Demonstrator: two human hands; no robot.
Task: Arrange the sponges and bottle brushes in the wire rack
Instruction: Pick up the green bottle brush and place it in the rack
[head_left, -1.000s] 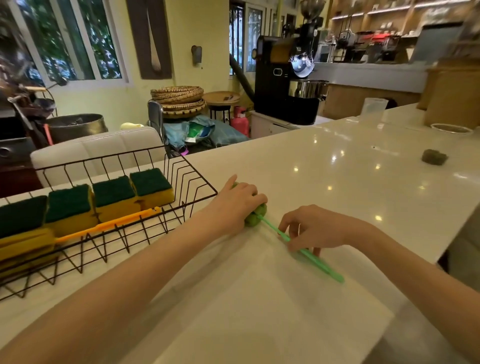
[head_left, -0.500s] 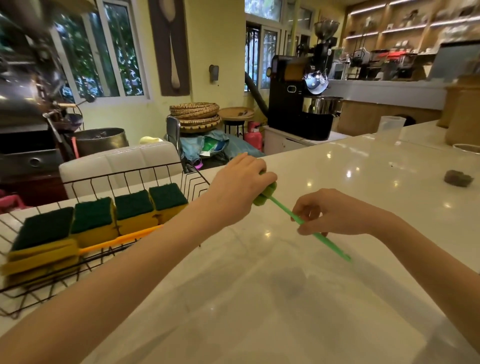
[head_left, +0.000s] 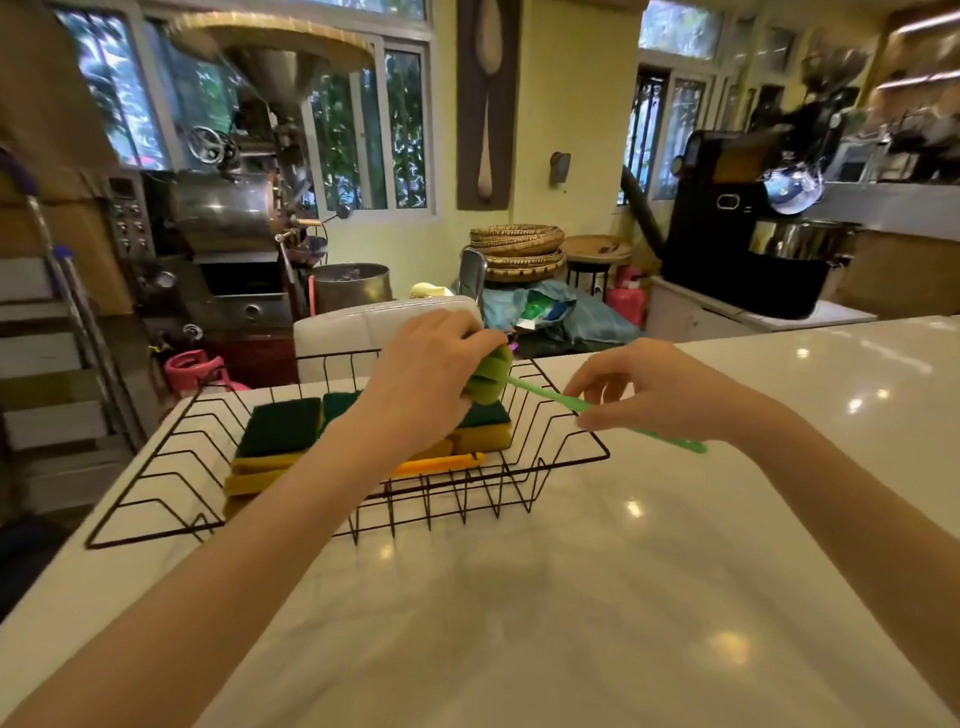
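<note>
We see a green bottle brush (head_left: 524, 388) held in the air above the right end of the wire rack (head_left: 571, 470). Its head is a soft, lime-green sponge with lengthwise grooves, and a thin, lighter green plastic handle runs from it down to the right, ending past the rack's right edge over the white counter (head_left: 571, 597). The left hand (head_left: 426, 379) is wrapped closed around the sponge head, so most of the head is hidden under the fingers. The right hand (head_left: 649, 389) pinches the handle partway along between thumb and fingertips, with the tail of the handle sticking out beyond it.

The rack is black wire, long and shallow, with sloping sides, and stands on the counter near its far edge. Inside it we see a row of sponges (head_left: 283, 431), each yellow with a dark green scouring face, standing side by side along the middle of the rack; the left forearm covers part of the row, so we cannot tell how many there are. In front of them, along the near side of the rack, lies an orange bottle brush (head_left: 447, 462), of which we see only the handle end.
</note>
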